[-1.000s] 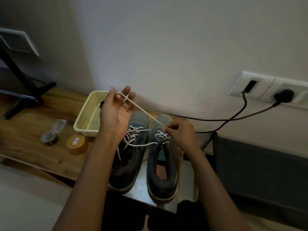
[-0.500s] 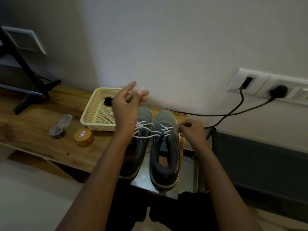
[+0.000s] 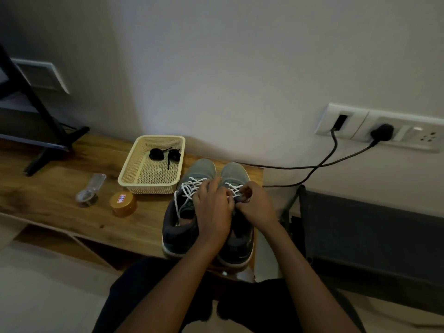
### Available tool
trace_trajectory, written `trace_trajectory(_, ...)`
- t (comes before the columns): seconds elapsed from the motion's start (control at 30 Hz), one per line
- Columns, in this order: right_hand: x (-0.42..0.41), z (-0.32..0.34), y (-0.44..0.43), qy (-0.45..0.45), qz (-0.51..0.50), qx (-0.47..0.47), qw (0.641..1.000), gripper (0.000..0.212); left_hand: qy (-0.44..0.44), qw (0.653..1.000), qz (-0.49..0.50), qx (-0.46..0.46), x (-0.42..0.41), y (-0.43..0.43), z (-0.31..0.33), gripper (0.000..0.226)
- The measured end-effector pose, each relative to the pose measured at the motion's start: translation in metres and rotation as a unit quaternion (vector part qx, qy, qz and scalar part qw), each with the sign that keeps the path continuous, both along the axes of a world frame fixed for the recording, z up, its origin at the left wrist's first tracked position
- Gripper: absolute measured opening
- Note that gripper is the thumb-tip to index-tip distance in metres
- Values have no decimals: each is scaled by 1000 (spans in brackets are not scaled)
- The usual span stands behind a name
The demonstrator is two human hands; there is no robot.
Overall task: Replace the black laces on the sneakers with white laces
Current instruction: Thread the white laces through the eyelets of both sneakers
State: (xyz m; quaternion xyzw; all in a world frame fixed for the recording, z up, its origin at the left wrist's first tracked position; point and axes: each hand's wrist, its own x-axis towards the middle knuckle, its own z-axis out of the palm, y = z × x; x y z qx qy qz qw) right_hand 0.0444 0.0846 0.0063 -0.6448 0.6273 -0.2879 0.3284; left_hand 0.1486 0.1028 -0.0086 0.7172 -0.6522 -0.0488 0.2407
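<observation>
Left of the grip and a little beyond it, the basket (image 3: pixel 153 188) on the desk (image 3: pixel 48 203) holds the black laces (image 3: pixel 156 154), both coiled, so the old pair is out. Just left of the grip, the left sneaker (image 3: pixel 179 233) is already laced in white, with its ends hanging loose.

A second ago the left hand (image 3: pixel 212 210) was up over the basket, drawing the white lace (image 3: pixel 234 188) taut. It has now come down to meet the right hand (image 3: pixel 255 209) on the right sneaker (image 3: pixel 234 171). Its fingers curl down at the lacing, but the back of the hand hides whether they hold anything. The right hand's thumb and fingers pinch the lace right at the grip.

I'd say the long pull is finished and the slack is taken up. Feeding the tip through another eyelet looks like the next job.
</observation>
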Motion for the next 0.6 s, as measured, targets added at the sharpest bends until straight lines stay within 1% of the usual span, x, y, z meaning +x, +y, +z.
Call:
trace_trajectory(0.07, 0, -2, 1, 1, -6, -9, 1000, 24, -27, 1000, -16, -1, -3, -1, -2, 29)
trace_trajectory(0.17, -1, -2, 2, 31, -7, -24, 999, 20, -39, 999, -33, 7, -5, -1, -3, 31)
trace_trajectory(0.23, -2, -4, 3, 37, -11, -26, 999, 19, -32, 999, -37, 12, -5, -2, -5, 28)
trace_trajectory(0.3, -2, -5, 2, 34, -21, -22, 999, 19, 1, 999, -42, 2, -4, -4, -8, 20)
trace_trajectory(0.37, -3, -8, 0, 11, -37, -8, 999, 21, 36, 999, -37, -11, -5, -4, -10, 14)
trace_trajectory(0.43, -5, -10, -3, -26, -58, 14, 998, 22, 54, 998, -28, -18, -6, -4, -10, 13)
trace_trajectory(0.6, -7, -15, -6, -97, -101, 44, 989, 27, 38, 999, -16, 11, -8, -7, -11, 16)
